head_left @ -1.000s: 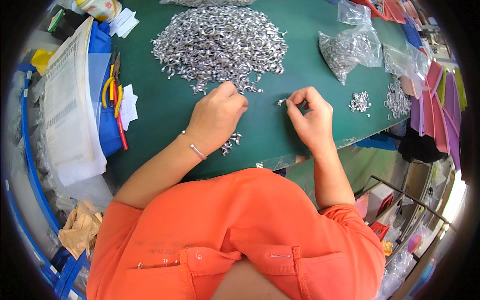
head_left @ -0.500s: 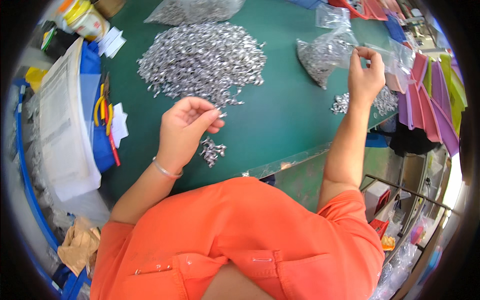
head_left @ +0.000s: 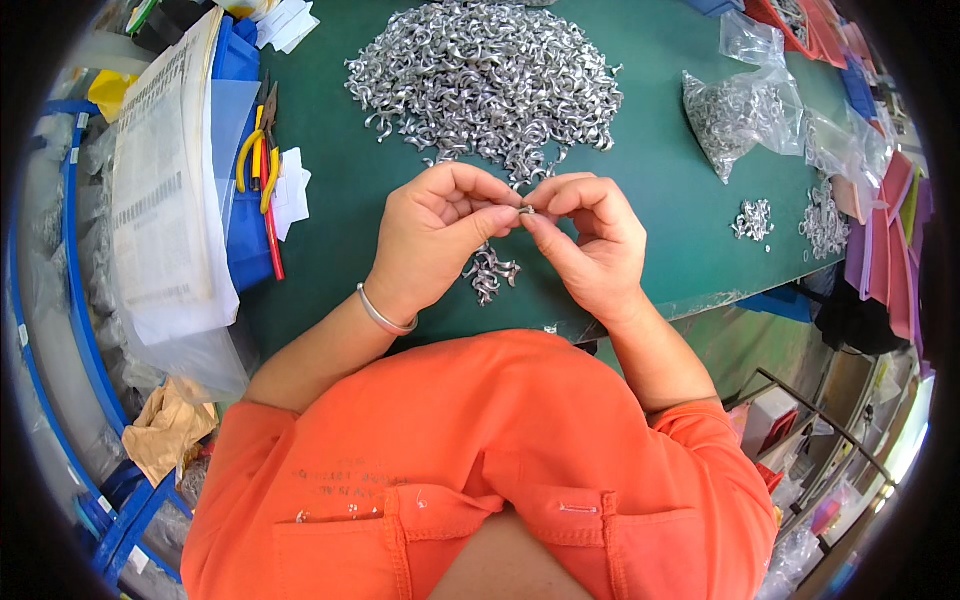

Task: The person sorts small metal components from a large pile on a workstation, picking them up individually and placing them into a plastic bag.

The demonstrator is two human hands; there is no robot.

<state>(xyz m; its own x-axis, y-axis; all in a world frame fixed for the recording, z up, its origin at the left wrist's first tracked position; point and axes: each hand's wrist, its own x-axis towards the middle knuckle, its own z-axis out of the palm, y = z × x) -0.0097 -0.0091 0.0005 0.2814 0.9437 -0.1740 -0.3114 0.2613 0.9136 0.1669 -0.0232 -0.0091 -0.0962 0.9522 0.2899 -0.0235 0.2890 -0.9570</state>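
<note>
Centrally, the left hand (head_left: 435,235) and right hand (head_left: 590,240) pinched one clip (head_left: 525,209); few finished clips (head_left: 490,272) lay below, the pile (head_left: 485,75) remained large.

The left hand (head_left: 435,235) and right hand (head_left: 585,240) are brought together at the fingertips, pinched closed, with both forearms angled inward from the lower edge.

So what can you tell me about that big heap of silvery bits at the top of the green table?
The big heap is a loose, spread mound of many small curled, hook-like pieces that look like shiny bare metal. It lies on the green table, just beyond both hands, untouched by them. A few pieces stray from its near edge. Their exact shape is too small to tell.
</note>
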